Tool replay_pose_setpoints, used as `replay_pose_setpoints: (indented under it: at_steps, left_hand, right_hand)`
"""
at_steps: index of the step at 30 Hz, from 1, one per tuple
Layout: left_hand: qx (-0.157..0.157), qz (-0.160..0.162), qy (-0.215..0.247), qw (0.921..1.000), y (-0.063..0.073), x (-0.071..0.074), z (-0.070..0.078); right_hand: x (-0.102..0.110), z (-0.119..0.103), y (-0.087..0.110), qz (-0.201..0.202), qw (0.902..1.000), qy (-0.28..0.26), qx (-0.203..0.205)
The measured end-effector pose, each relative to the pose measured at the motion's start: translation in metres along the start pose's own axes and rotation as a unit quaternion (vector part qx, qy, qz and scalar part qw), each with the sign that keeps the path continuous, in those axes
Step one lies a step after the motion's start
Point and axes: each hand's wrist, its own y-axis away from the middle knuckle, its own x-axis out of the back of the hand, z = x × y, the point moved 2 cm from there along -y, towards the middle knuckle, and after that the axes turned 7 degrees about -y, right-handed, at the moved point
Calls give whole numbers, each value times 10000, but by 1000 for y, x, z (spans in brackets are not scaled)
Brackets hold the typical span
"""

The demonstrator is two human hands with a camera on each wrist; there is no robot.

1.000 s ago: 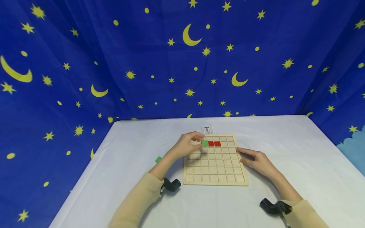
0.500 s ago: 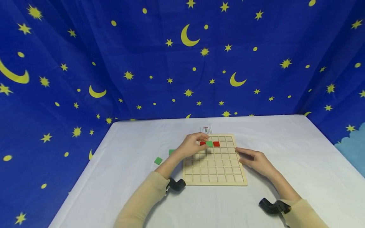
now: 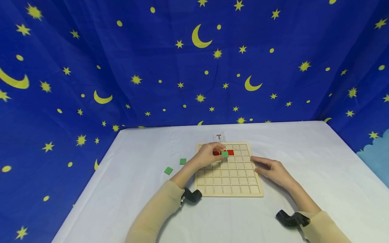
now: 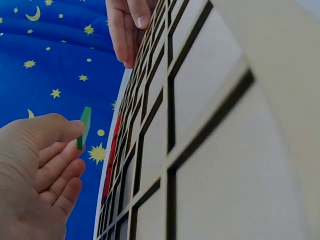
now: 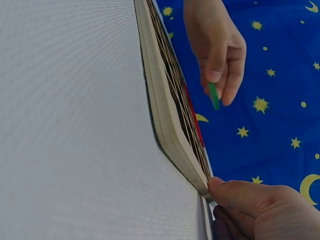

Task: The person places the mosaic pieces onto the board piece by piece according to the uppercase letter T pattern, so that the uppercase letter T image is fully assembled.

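in the middle of the head view, your left hand (image 3: 208, 155) pinches a small, flat, green square tile (image 3: 225, 154) between thumb and finger. the tile is up in the air, over the far part of a pale wooden square-grid board (image 3: 229, 182). at the right side of that board, your right hand (image 3: 276, 171) is loose, with its fingers and thumb reaching out and touching the edge. shiny red square tiles (image 3: 231, 152) sit in a row near the top of the board, and your left hand hides part of them. left of the board, two more flat green square tiles (image 3: 183, 161) lie apart on the white cloth-covered surface (image 3: 106, 202). a little white grid card (image 3: 219, 137) lies just past the board's top edge.
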Motion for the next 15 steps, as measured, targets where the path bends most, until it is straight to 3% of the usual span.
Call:
replay_pose_setpoints:
  at_steps: [6,15]
  left_hand:
    - [49,-35,-142,9999,0,-6,-5]
    - [-309,154,-778,9964,3,-15,-10]
  right_hand:
    - [-1,0,0,4,10000,11,13]
    - [-1,1,0,-4,10000,-9,15]
